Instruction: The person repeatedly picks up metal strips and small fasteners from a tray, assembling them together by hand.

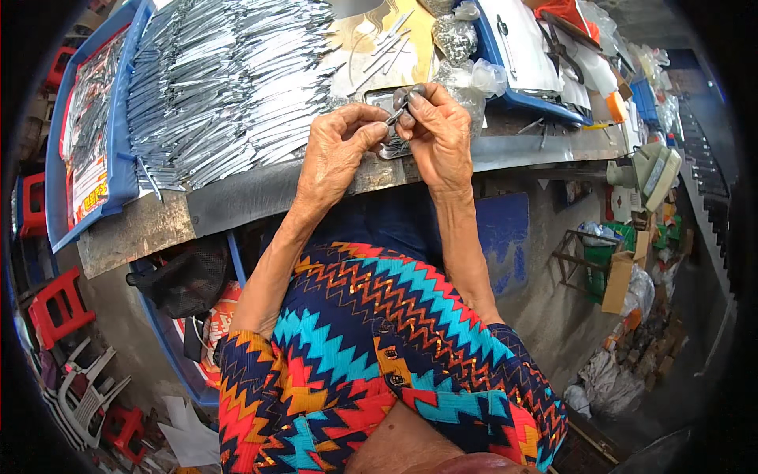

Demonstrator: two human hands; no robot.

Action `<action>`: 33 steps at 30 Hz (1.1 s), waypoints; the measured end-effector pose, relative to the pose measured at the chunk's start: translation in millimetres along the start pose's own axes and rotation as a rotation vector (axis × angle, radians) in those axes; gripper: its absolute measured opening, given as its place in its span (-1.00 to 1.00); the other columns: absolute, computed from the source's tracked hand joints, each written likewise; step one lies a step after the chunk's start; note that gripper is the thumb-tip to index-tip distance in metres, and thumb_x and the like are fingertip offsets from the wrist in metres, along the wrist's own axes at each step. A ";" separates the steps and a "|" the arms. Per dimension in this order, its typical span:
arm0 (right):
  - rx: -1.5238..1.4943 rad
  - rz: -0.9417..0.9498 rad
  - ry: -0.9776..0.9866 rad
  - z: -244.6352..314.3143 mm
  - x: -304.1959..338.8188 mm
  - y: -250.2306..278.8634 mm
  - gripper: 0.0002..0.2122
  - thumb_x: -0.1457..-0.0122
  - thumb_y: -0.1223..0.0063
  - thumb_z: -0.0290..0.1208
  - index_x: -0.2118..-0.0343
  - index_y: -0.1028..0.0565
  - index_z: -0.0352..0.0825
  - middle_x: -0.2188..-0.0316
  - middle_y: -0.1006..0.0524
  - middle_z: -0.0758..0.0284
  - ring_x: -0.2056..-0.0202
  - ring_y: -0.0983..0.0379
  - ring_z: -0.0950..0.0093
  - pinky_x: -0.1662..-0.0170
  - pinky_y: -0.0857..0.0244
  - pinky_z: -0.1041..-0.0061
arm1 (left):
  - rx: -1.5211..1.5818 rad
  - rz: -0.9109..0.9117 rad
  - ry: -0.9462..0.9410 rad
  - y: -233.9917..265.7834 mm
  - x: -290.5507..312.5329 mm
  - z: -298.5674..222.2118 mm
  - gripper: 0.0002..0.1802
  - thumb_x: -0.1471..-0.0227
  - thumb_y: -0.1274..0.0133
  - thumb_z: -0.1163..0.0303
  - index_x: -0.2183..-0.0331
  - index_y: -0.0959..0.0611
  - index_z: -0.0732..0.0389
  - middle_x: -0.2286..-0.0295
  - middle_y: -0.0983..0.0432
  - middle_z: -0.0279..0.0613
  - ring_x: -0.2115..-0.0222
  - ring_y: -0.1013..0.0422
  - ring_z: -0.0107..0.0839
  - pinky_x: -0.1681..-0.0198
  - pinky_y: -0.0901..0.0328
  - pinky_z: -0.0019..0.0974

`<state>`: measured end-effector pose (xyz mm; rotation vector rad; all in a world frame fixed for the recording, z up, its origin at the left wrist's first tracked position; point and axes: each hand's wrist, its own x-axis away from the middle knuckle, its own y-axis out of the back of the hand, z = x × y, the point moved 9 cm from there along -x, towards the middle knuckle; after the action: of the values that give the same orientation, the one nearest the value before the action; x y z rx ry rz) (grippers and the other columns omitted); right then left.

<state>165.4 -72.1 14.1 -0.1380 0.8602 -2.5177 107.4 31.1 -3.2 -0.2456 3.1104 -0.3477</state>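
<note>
Head view: the person's left hand (335, 150) and right hand (442, 134) meet above the near edge of the table (347, 183), thumbs and fingertips closed on a slim metal piece (396, 116) between them; its exact shape is partly hidden by the fingers. Just beneath lies a small metal tray (394, 153). To the left, long metal strips (229, 87) cover the tabletop in dense rows, bordered at far left by a blue tray (121, 170). Beyond the hands, a few loose strips (384, 54) rest near clear plastic bags (455, 39), with a blue bin (527, 103) to the right.
</note>
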 end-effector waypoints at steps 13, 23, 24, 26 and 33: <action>-0.018 -0.005 -0.025 -4.4 3.0 8.5 -0.88 -0.08 0.03 -0.56 0.33 -0.36 -0.45 0.48 -0.43 0.33 0.52 -0.29 0.62 0.48 -0.19 0.65 | -0.024 -0.079 0.010 -1.9 4.4 0.5 -0.85 0.06 -0.02 0.50 0.40 -0.55 0.39 0.60 -0.44 -0.33 0.61 -0.31 -0.64 0.54 -0.23 -0.57; 0.222 -0.091 0.044 2.4 28.3 19.0 -0.90 -0.05 -0.02 -0.54 0.40 -0.39 -0.46 0.59 -0.41 0.38 0.58 -0.33 0.67 0.51 -0.20 0.74 | -0.357 -0.116 -0.109 -13.4 19.6 -8.3 -0.91 0.06 0.00 0.55 0.42 -0.56 0.34 0.57 -0.46 -0.38 0.55 -0.29 -0.67 0.47 -0.20 -0.57; 0.199 -0.108 0.033 2.1 32.4 21.9 -0.90 -0.05 -0.02 -0.54 0.40 -0.39 -0.46 0.58 -0.42 0.38 0.58 -0.34 0.67 0.51 -0.21 0.74 | -0.354 -0.115 -0.121 -16.1 22.2 -7.5 -0.91 0.07 -0.01 0.56 0.42 -0.56 0.34 0.58 -0.46 -0.36 0.55 -0.30 -0.65 0.46 -0.21 -0.56; 0.174 -0.119 0.014 2.6 39.0 28.0 -0.92 -0.03 -0.03 -0.57 0.42 -0.41 -0.45 0.53 -0.44 0.36 0.55 -0.36 0.66 0.48 -0.24 0.74 | -0.408 -0.118 -0.188 -22.3 27.4 -15.6 -0.92 0.10 -0.02 0.59 0.44 -0.55 0.34 0.59 -0.48 -0.25 0.56 -0.35 -0.56 0.46 -0.24 -0.51; 0.466 -0.016 -0.067 4.6 34.8 28.0 -0.90 -0.04 -0.04 -0.52 0.43 -0.45 -0.45 0.59 -0.45 0.40 0.55 -0.36 0.69 0.48 -0.26 0.73 | -0.595 -0.091 -0.357 -22.1 28.4 -30.4 -0.89 0.18 0.00 0.64 0.46 -0.52 0.33 0.54 -0.45 -0.02 0.51 -0.43 -0.13 0.46 -0.29 -0.27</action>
<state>147.1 -110.2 -1.0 -0.0745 0.2320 -2.6362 82.2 12.1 31.8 -0.3958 2.7610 0.5712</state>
